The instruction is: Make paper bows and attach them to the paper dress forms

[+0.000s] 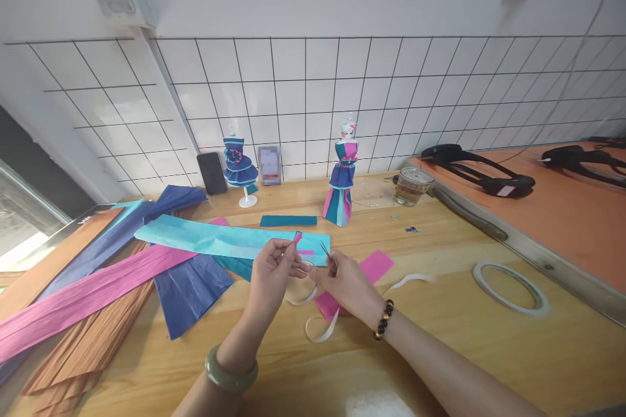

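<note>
My left hand pinches a small pink paper strip with a dark blue edge between thumb and fingers. In my right hand is a pair of small scissors, their thin pointed blades angled up and slightly apart. The two hands are close together, with the right fingertips near the left ones. Below them lie a light blue crepe paper strip, a pink paper piece and curls of narrow white tape. A thin pink sliver shows just behind the left fingers.
Two small mannequins stand at the back, one in a blue tiered dress, one in a multicoloured gown. Crepe strips spread left. A teal strip, tape roll, glass cup and phone are around.
</note>
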A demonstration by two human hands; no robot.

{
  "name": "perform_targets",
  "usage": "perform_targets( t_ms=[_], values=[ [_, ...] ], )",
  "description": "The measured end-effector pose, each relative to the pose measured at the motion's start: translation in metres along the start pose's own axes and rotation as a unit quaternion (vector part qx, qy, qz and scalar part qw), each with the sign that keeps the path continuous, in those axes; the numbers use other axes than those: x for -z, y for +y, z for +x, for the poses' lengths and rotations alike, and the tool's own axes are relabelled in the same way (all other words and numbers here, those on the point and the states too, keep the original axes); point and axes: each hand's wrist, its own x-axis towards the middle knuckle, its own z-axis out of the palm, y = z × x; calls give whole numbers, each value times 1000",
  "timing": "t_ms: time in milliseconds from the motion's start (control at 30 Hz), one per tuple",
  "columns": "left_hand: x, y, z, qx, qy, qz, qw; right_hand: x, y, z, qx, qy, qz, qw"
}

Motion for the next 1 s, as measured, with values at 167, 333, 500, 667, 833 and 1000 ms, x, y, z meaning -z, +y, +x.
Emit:
perform_targets(
  t_ms=[167, 333, 500, 667, 833, 1000],
  values=[
    [3, 0, 2, 21, 7, -43, 999, 42, -1, -8, 3, -4, 54, 999],
    [3, -1, 2, 35, 4, -56, 998, 116, 23, -9, -47, 61, 110, 991],
    [-1, 0, 0, 48, 0, -37, 998, 171, 80, 2, -69, 125, -81, 987],
    [-6, 1, 0, 55, 5, -17, 998, 188, 127, 9, -128, 123, -288, 941],
    [-7, 2, -2, 66, 3, -13, 998, 181, 139, 15, -90, 120, -401, 904],
    [-8, 4, -2, 73, 5, -11, 997, 166, 135, 27, -49, 111, -428, 896]
  ],
)
